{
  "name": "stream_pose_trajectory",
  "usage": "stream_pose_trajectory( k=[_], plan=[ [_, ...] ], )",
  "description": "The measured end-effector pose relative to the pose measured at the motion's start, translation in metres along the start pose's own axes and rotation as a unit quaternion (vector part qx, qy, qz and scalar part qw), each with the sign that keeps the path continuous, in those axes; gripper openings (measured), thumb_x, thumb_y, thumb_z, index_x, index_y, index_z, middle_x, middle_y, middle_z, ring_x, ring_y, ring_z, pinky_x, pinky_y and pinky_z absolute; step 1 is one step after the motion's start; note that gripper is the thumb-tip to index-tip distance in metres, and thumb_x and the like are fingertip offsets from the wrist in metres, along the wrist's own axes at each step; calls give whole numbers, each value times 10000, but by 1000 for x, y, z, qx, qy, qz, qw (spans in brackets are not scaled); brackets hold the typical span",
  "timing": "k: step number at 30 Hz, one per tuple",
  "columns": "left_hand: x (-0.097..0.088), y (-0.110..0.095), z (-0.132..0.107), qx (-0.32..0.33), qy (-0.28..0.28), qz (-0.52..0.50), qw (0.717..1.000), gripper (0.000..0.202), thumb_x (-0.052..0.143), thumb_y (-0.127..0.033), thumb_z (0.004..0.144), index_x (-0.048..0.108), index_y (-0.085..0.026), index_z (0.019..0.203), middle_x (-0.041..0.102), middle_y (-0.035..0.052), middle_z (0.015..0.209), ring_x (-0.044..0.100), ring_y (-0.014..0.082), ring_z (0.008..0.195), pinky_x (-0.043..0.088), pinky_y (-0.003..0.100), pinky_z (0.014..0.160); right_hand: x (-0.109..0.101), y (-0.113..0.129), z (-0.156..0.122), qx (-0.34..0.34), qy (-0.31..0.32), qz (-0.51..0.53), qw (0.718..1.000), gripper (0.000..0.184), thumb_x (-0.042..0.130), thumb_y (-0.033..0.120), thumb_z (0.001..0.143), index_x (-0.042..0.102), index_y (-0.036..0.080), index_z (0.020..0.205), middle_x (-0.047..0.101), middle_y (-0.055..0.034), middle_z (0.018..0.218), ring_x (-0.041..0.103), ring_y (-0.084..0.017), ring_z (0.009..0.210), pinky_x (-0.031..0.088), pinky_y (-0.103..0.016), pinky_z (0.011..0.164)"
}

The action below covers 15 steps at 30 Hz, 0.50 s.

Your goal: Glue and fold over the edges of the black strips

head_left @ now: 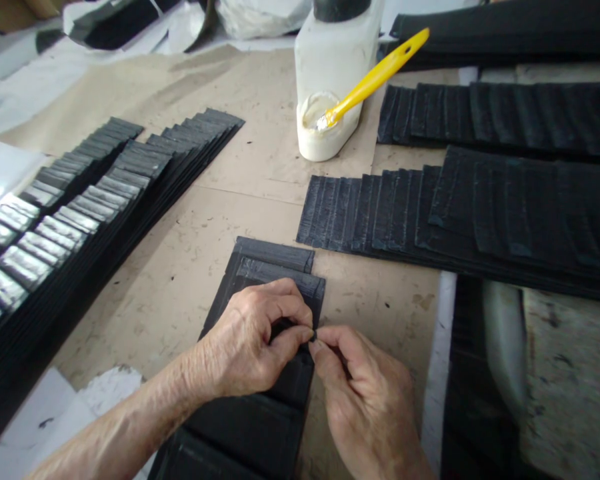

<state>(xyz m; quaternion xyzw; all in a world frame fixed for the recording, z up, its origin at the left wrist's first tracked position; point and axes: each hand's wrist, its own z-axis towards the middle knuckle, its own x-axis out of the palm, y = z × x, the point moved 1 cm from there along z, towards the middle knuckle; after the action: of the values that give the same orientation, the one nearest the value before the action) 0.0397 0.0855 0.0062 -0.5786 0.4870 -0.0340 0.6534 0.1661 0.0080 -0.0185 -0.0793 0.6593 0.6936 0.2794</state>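
Several flat black panels (250, 417) lie overlapped in front of me, and the upper ones end in a shiny strip (280, 272). Over their right edge, my left hand (260, 333) pinches thumb against forefinger. My right hand (365, 393) meets it there, thumb and forefinger also pressed together. The two pinches touch at the edge of a black panel. What sits between the fingertips is tiny and dark; I cannot tell whether it is the panel's edge or a loose bit.
Fanned black strips (145, 180) lie at the left, more black pieces (380, 207) at the right. A white plastic container (325, 60) stands at the back; a yellow brush (385, 73) rests in its white paste. Brown paper (220, 207) covers the table, whose edge (437, 373) runs along the right.
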Motion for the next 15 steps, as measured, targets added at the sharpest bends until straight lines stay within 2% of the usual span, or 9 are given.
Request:
stream_pose_trajectory(
  k=[5, 11, 15],
  plan=[
    [5, 3, -2, 51, -13, 48, 997, 85, 474, -116, 807, 542, -162, 784, 526, 8, 773, 506, 119, 737, 424, 254, 674, 0, -1, 3, 20, 16, 3, 1000, 205, 448, 158, 783, 580, 175, 627, 553, 32, 515, 516, -68, 441, 372, -156, 429],
    [6, 11, -9, 44, -67, 51, 995, 158, 525, -128, 824, 580, -180, 962, 577, 9, 891, 559, 96, 818, 470, 214, 748, -8, -3, 3, 77, 64, 17, 995, 203, 429, 205, 799, 607, 179, 704, 578, 23, 533, 522, -84, 425, 376, -167, 378],
    [9, 14, -20, 60, -119, 94, 987, 207, 493, -108, 843, 619, -196, 982, 586, 23, 934, 573, 90, 835, 480, 181, 729, -12, -11, -3, 85, 19, 31, 996, 181, 450, 235, 845, 621, 174, 833, 592, 15, 576, 549, -99, 454, 435, -181, 411]
  ],
)
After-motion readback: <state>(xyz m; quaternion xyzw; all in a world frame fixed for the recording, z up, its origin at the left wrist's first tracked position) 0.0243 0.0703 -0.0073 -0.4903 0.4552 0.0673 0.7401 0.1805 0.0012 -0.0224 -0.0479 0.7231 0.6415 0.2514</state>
